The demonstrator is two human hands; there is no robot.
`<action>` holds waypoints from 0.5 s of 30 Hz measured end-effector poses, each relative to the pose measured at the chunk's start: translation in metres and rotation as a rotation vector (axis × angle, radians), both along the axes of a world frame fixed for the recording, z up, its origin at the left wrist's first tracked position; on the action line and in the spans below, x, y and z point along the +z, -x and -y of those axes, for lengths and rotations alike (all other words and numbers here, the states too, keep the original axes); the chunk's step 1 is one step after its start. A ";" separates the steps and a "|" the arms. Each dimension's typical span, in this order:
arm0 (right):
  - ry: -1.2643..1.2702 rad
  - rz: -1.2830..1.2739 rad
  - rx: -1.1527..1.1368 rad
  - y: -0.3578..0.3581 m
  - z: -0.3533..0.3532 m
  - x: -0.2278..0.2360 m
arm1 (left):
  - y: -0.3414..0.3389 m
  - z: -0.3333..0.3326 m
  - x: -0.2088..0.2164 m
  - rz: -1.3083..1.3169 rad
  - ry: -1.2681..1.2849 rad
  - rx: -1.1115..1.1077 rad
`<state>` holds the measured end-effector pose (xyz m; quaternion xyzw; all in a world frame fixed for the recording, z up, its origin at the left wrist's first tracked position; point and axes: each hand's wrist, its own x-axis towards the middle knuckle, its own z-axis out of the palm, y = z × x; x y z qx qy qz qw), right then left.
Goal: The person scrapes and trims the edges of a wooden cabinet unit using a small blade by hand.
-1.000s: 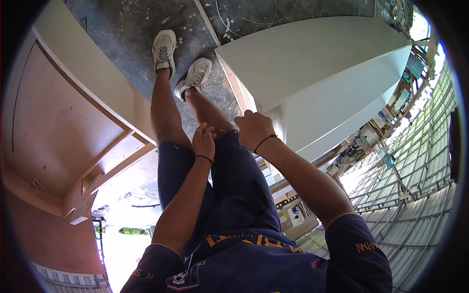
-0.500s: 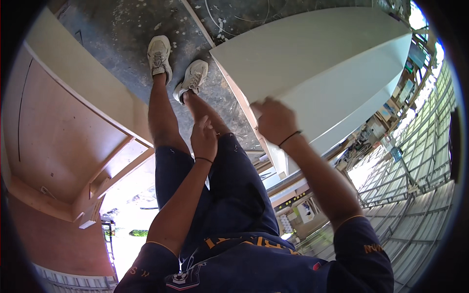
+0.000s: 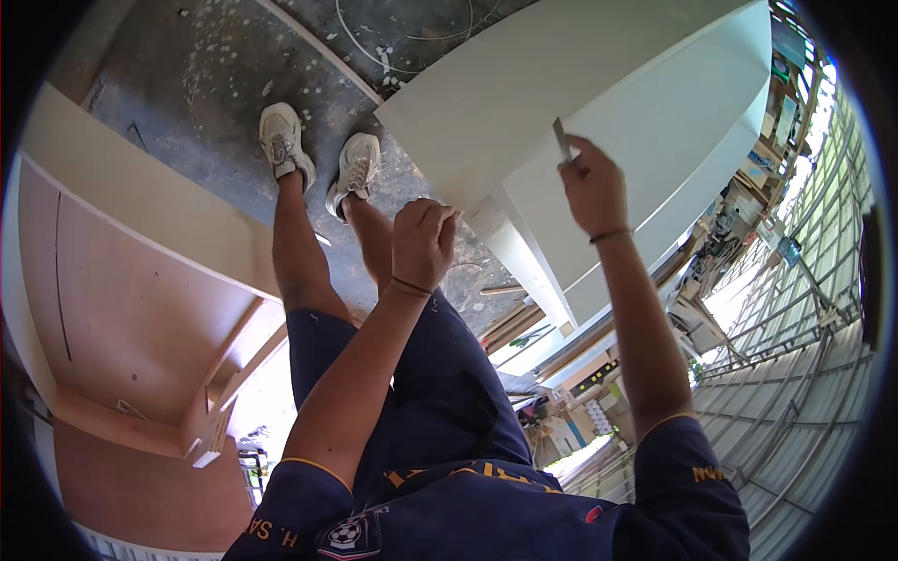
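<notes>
My right hand (image 3: 597, 194) is raised over the white cabinet (image 3: 645, 154), closed on a thin, flat grey blade (image 3: 561, 138) that points up and away. It looks like a small scraper, but its handle end is hidden in my fingers. My left hand (image 3: 423, 245) is held in front of my knee, close to the cabinet's near corner, with its fingers curled and pressed together. Whatever lies between those fingertips, if anything, is too small to make out. Long white surfaces of the cabinet meet along an edge below the blade.
An unfinished wooden cabinet (image 3: 140, 280) with a pale side panel stands to my left. My shoes rest on a stained concrete floor (image 3: 224, 75) flecked with white, crossed by a thin strip (image 3: 323, 51). Cluttered shelves (image 3: 720, 234) line the right side.
My right hand has lifted away from the cabinet's near edge, up and to the right, bringing the grey blade into view. My left hand has moved right, toward the cabinet, its fingers now curled.
</notes>
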<state>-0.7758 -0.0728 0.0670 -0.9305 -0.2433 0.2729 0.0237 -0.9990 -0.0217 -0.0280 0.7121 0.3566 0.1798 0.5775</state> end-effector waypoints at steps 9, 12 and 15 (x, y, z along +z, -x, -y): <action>0.217 0.344 0.522 -0.083 -0.002 -0.041 | 0.002 -0.001 0.007 -0.188 0.227 0.004; 0.255 0.303 0.607 -0.013 -0.004 -0.045 | 0.025 0.013 -0.005 -0.265 0.351 0.135; 0.216 0.132 0.566 0.085 -0.007 -0.039 | 0.076 0.034 -0.026 -0.387 0.393 0.208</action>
